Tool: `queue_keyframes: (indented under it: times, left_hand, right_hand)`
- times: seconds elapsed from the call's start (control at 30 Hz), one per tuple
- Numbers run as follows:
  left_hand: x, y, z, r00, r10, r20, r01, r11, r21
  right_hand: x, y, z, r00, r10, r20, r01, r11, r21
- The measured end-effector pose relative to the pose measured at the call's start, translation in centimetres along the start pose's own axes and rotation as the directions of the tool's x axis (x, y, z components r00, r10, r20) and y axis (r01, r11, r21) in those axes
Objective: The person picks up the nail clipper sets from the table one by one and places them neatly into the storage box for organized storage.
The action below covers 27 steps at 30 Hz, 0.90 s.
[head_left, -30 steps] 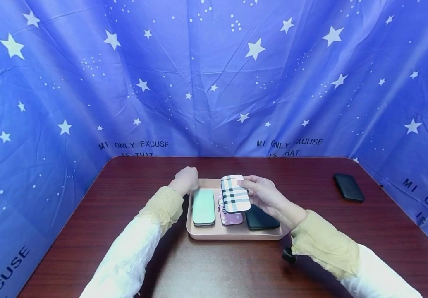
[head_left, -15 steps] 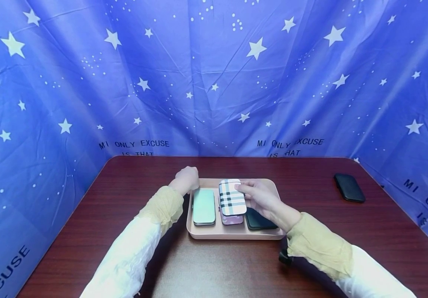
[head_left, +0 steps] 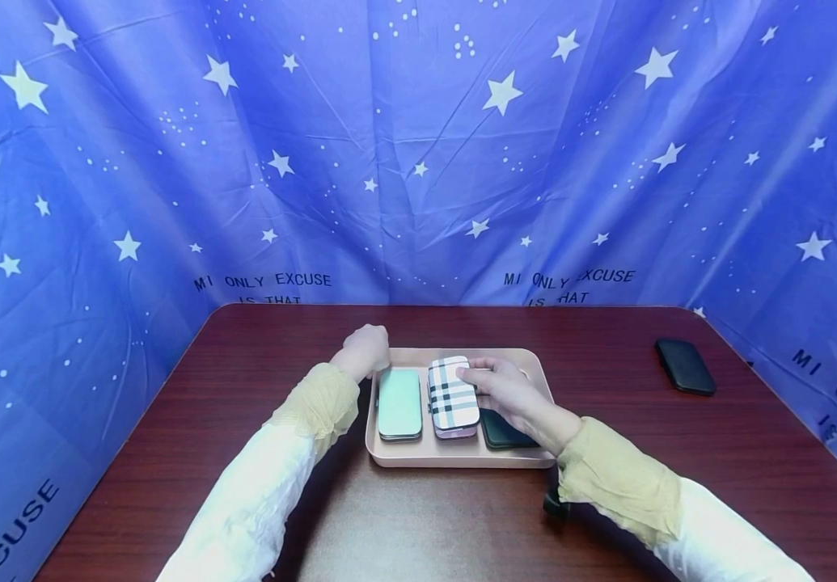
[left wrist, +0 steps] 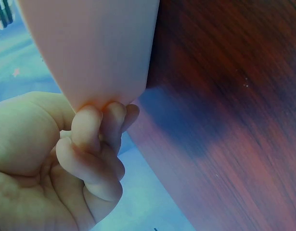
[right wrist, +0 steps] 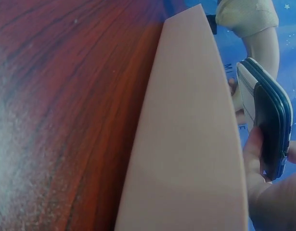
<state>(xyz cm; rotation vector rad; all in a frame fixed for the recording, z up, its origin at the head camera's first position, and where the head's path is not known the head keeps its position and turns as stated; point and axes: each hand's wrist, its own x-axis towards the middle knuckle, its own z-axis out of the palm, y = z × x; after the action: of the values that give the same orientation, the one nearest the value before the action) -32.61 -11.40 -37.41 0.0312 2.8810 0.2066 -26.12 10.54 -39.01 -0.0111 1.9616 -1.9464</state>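
Observation:
At the far left corner of the rose-coloured tray (head_left: 462, 462), my left hand (head_left: 367, 351) pinches the rim; the left wrist view shows its curled fingers (left wrist: 90, 130) against the tray's wall. My right hand (head_left: 516, 394) holds a flat plaid case (head_left: 450, 398) by its right edge, thumb on top, inside the tray area. Beneath the plaid case, a purple case (head_left: 456, 434) is almost wholly covered; whether the two touch is unclear. To the left lies a mint green case (head_left: 399, 404). A dark green case (head_left: 505, 432) lies to the right, partly behind my right hand.
A black case (head_left: 684, 366) lies alone on the right of the brown wooden table (head_left: 258, 339). Blue curtains (head_left: 418, 162) with stars stand behind the table and at both sides.
My right hand has lowered the plaid case and moved it slightly left, so it now covers most of the purple case. The left hand stays at the tray's corner.

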Motion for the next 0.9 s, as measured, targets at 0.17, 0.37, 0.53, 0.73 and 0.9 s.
queue_keyframes:
  times: [0.17,0.37,0.53,0.73,0.9]
  left_hand:
    - [0.0,0.0,0.0,1.000,0.000,0.003,0.000,1.000,-0.005]
    - [0.0,-0.1,0.0,1.000,0.005,-0.006,-0.005,1.000,-0.007]
    - [0.0,-0.1,0.0,1.000,0.002,0.001,-0.002,1.000,0.000]
    - [0.0,-0.1,0.0,1.000,0.001,0.005,-0.001,1.000,0.005]
    - [-0.1,-0.1,0.0,1.000,0.007,0.003,-0.007,1.000,-0.003]
  right_hand:
    - [0.2,0.3,-0.1,1.000,-0.002,-0.009,0.002,1.000,-0.023]
    - [0.6,0.5,-0.2,1.000,-0.002,-0.013,0.002,0.998,-0.063]
    - [0.9,0.6,-0.2,1.000,-0.010,-0.009,0.010,0.996,-0.084]
    - [1.2,0.7,-0.1,0.999,-0.033,0.008,0.033,0.994,-0.103]
    - [1.3,0.6,0.1,0.999,-0.036,-0.007,0.035,0.989,-0.142]
